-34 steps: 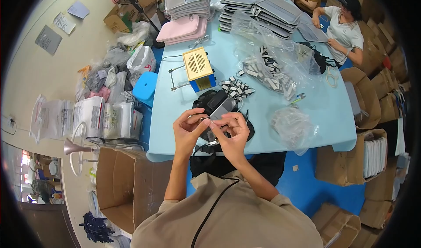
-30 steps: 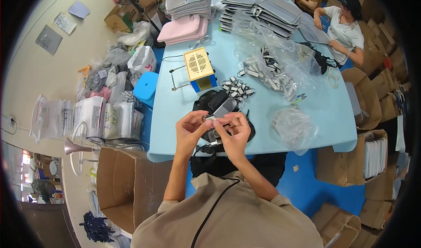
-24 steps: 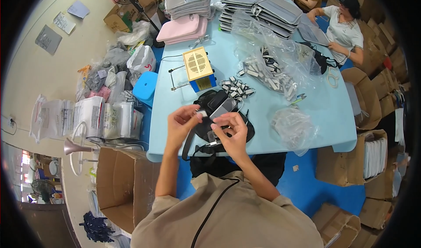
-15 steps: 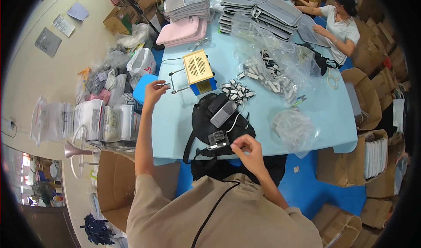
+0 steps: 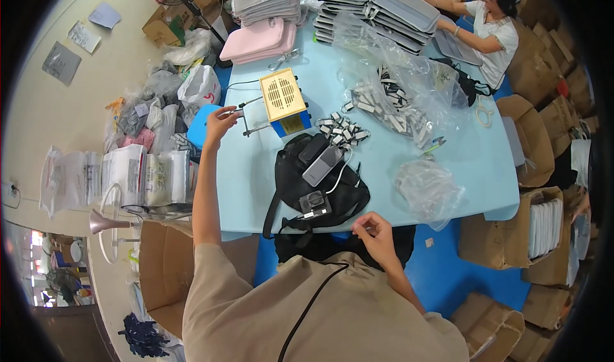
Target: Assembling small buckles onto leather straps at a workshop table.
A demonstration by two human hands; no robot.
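Note:
My left hand (image 5: 220, 124) reaches out at the left side of the table. Its fingers pinch together beside the metal rod frame (image 5: 245, 123), which sticks out from a box-shaped device (image 5: 281, 96) with a slotted cream top and blue sides. Whatever is in that pinch is too small to name. At the table's front edge, my right hand (image 5: 378, 235) is closed, its fingers curled; I cannot see anything held. Between the hands lies a black bag (image 5: 288, 176) with a grey handheld device (image 5: 322, 166) and a small dark grilled gadget (image 5: 313, 201) on it.
Small white-and-black pieces (image 5: 343, 130) lie in a heap beside the box device. More sit under clear plastic (image 5: 390, 106). Grey cases (image 5: 377, 10) and pink cases (image 5: 259, 41) are stacked at the back. A person (image 5: 489, 36) handles a grey case at the far right.
My left hand has moved slightly up and left, close to the rod frame. My right hand has drawn back from the grilled gadget toward the table edge.

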